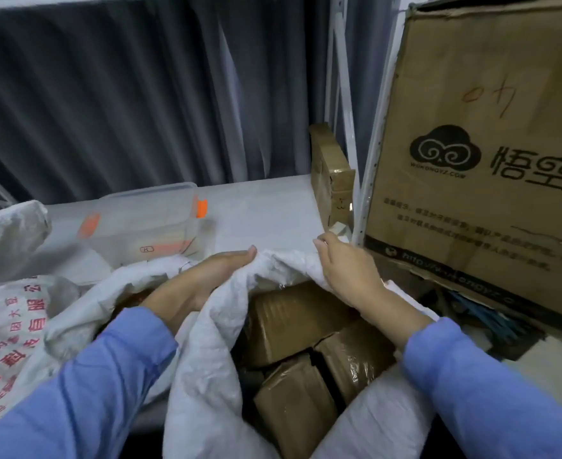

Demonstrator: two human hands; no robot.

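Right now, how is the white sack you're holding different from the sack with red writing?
The held sack looks plain white; the printed sack has red characters. The held sack gapes open, showing brown parcels; the printed sack's contents are hidden. Both are white woven bags.

Weave, card and cloth around you
Your woven sack (213,342) looks like coarse, matt white plastic weave; the parcels (289,319) inside are brown cardboard under glossy, crinkled tape. The big carton (472,94) is rough, scuffed cardboard, the storage bin (147,220) clear smooth plastic, the curtain (107,94) matt grey cloth.
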